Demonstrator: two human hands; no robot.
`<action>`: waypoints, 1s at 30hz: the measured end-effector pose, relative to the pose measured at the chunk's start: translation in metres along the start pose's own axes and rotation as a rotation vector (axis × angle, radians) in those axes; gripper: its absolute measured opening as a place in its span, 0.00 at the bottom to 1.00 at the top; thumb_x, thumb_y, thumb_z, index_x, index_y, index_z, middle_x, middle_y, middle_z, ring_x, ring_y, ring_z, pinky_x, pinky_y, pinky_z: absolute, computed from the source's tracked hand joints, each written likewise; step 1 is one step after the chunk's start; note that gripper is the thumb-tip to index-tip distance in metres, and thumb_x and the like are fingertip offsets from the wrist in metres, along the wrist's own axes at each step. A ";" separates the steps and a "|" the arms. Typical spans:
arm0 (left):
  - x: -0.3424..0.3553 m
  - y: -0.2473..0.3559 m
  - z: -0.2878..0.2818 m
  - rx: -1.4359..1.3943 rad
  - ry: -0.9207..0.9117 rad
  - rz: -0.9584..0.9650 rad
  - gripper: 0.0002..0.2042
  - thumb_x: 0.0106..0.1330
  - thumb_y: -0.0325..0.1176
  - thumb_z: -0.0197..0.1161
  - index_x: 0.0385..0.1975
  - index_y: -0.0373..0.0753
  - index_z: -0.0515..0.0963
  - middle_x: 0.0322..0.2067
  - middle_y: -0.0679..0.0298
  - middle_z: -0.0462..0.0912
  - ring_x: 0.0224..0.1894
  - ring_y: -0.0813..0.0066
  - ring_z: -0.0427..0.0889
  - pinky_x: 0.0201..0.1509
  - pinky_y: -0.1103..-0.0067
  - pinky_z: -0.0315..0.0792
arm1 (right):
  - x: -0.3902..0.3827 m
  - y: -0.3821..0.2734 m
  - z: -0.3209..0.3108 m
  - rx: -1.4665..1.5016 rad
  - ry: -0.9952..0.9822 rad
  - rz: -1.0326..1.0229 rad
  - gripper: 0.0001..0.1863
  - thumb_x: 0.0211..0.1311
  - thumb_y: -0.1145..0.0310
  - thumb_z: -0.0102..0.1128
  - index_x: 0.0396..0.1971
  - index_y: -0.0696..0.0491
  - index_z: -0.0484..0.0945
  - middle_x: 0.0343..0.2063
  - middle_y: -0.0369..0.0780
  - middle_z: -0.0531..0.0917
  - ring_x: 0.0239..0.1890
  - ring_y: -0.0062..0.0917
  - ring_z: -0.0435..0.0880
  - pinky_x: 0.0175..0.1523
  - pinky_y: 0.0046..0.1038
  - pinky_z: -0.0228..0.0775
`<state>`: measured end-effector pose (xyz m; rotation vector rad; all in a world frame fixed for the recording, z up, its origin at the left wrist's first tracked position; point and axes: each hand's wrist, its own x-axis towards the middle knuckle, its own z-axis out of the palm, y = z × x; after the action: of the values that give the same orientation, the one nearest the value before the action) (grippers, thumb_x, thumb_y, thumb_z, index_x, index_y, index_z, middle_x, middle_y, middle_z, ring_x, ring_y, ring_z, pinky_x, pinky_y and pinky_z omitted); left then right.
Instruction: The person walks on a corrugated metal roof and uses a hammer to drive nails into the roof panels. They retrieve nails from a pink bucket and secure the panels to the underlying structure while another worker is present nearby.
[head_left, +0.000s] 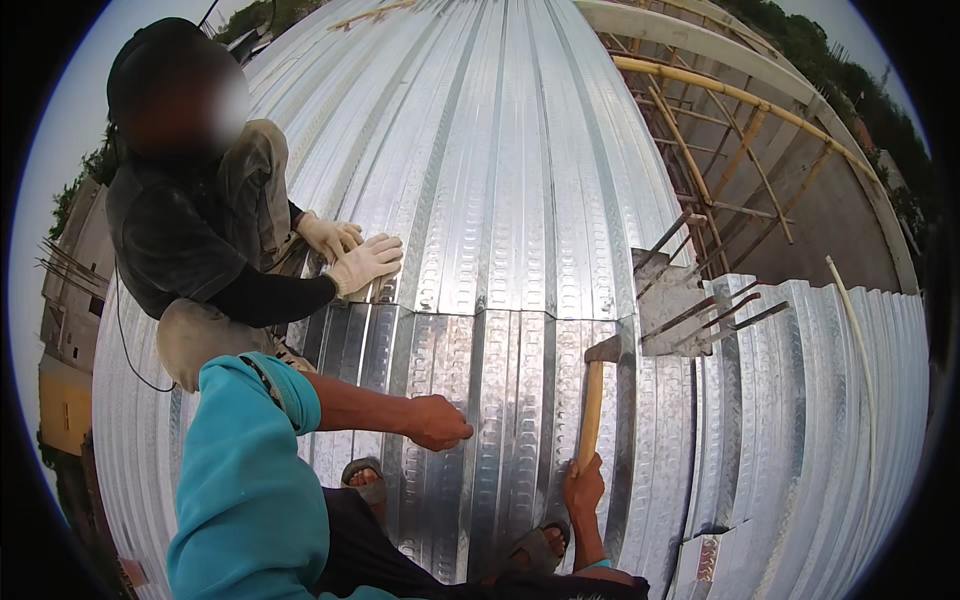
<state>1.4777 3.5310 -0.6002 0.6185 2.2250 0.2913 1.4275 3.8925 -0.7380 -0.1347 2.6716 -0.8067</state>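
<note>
My right hand [583, 485] is wrapped round the lower end of a hammer's wooden handle. The hammer [592, 405] points away from me, its dark metal head lying at or just over a raised rib, close to the seam between two sheets. My left hand [440, 423] is closed, hovering over or resting on the near corrugated metal sheet [520, 400]; whatever its fingers hold, if anything, is hidden. Beyond the seam, the far ribbed sheet [490, 200] stretches away. A co-worker's gloved hands [362, 262] press flat on its left side near the seam.
The co-worker [185, 200] squats at the left. Rusty rebar ends [715, 315] stick up by a concrete column stub [668, 300] at the right. Past the sheet's right edge, bamboo scaffolding [740, 150] stands over a drop. A thin pale pole [850, 320] lies on the right sheets.
</note>
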 end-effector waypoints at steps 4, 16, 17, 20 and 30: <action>0.019 -0.027 0.014 -0.186 0.158 -0.175 0.17 0.70 0.41 0.54 0.52 0.38 0.77 0.42 0.49 0.84 0.45 0.47 0.84 0.49 0.55 0.78 | 0.001 -0.003 -0.008 -0.044 -0.048 0.055 0.27 0.64 0.61 0.62 0.56 0.59 0.64 0.32 0.58 0.84 0.35 0.57 0.85 0.42 0.53 0.75; 0.056 -0.057 0.018 -0.116 0.115 -0.179 0.16 0.67 0.40 0.53 0.45 0.37 0.79 0.43 0.46 0.85 0.47 0.45 0.84 0.51 0.54 0.77 | -0.002 0.001 0.003 -0.055 0.021 0.023 0.24 0.62 0.60 0.64 0.49 0.59 0.65 0.27 0.56 0.84 0.30 0.55 0.85 0.38 0.52 0.76; 0.057 -0.057 0.017 -0.108 0.107 -0.179 0.16 0.67 0.40 0.53 0.45 0.36 0.79 0.43 0.46 0.85 0.48 0.45 0.84 0.51 0.54 0.77 | -0.003 0.000 0.002 -0.054 0.025 0.020 0.24 0.62 0.60 0.64 0.49 0.59 0.65 0.27 0.56 0.84 0.30 0.55 0.85 0.38 0.52 0.76; 0.059 -0.059 0.019 -0.143 0.133 -0.182 0.15 0.66 0.39 0.53 0.44 0.37 0.80 0.44 0.46 0.84 0.48 0.45 0.85 0.50 0.54 0.78 | 0.000 0.004 0.002 -0.061 0.017 0.031 0.24 0.62 0.60 0.63 0.49 0.59 0.65 0.27 0.56 0.84 0.30 0.54 0.85 0.38 0.52 0.76; 0.033 -0.070 0.032 -0.085 0.099 -0.274 0.14 0.67 0.38 0.53 0.41 0.33 0.78 0.39 0.43 0.85 0.44 0.44 0.86 0.46 0.54 0.79 | 0.018 -0.016 -0.013 -0.040 -0.125 0.113 0.26 0.54 0.56 0.67 0.40 0.65 0.74 0.33 0.61 0.84 0.37 0.56 0.86 0.45 0.50 0.78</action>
<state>1.4596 3.4887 -0.6702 0.2528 2.3452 0.2787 1.4056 3.8824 -0.7249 -0.0418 2.5525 -0.6870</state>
